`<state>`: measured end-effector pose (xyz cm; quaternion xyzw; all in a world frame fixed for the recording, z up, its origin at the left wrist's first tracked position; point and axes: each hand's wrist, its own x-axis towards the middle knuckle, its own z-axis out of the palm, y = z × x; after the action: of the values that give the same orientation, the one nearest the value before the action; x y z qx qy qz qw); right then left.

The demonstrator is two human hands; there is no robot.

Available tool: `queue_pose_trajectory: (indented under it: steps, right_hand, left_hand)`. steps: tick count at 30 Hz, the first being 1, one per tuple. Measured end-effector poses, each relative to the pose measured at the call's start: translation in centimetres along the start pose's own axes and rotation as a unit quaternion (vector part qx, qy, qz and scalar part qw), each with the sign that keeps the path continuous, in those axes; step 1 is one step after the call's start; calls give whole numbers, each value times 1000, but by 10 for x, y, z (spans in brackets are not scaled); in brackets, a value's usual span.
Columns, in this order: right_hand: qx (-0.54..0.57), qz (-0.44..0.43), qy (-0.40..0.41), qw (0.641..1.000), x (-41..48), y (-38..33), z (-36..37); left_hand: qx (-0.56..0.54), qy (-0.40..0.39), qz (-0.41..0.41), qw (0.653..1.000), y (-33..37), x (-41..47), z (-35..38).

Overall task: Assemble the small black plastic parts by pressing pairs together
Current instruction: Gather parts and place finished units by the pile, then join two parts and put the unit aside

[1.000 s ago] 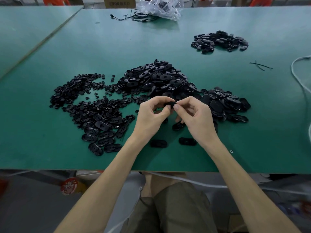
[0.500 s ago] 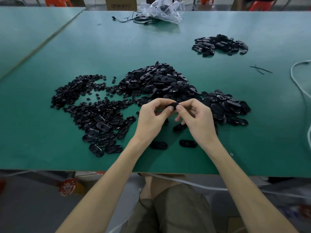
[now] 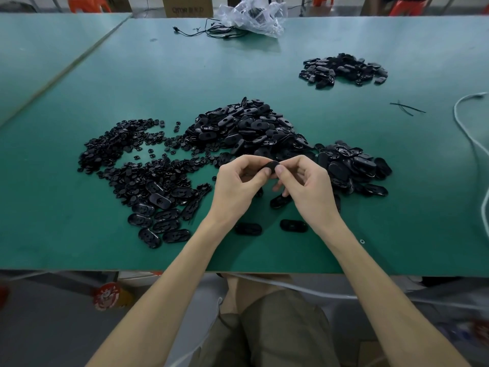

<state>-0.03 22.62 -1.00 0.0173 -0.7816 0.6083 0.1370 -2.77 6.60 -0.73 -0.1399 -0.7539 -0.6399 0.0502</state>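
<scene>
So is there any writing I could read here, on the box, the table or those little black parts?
Cardboard box past the table's far edge: one line of dark print, too blurred to read.
Round red sticker below the table's near edge: a picture; any words are too small to tell.
Black parts and green table: no writing visible.

Both bare forearms are angling in toward a small black part; the left hand is pinching its left side, the right hand its right, fingers curled.
</scene>
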Motion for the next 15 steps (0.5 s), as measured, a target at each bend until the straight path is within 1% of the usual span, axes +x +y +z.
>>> queue_pose_trajectory:
  steps: [2, 5, 6, 9, 12, 13, 15]
  right_hand:
    - [-10, -3, -7, 1000, 0, 0, 1]
    - [-30, -2, -19, 999, -3, -1, 4]
    - [-42, 0, -26, 999, -3, -1, 4]
    - [-130, -28, -63, 989, -2, 1, 6]
    - [-170, -59, -90, 979, -3, 0, 8]
    - [-187, -53, -87, 977, -1, -1, 9]
    - [-216, 1, -98, 971, 0, 3, 7]
  left_hand:
    - [13, 17, 12, 1000, 3, -1, 1]
    - [33, 74, 24, 996, 8, -1, 0]
    - [40, 79, 26, 996, 11, -1, -1]
    - [73, 48, 43, 995, 22, 4, 1]
    - [127, 1, 88, 988, 42, 12, 14]
    - [138, -19, 97, 985, 48, 16, 21]
    - [153, -57, 99, 982, 58, 26, 38]
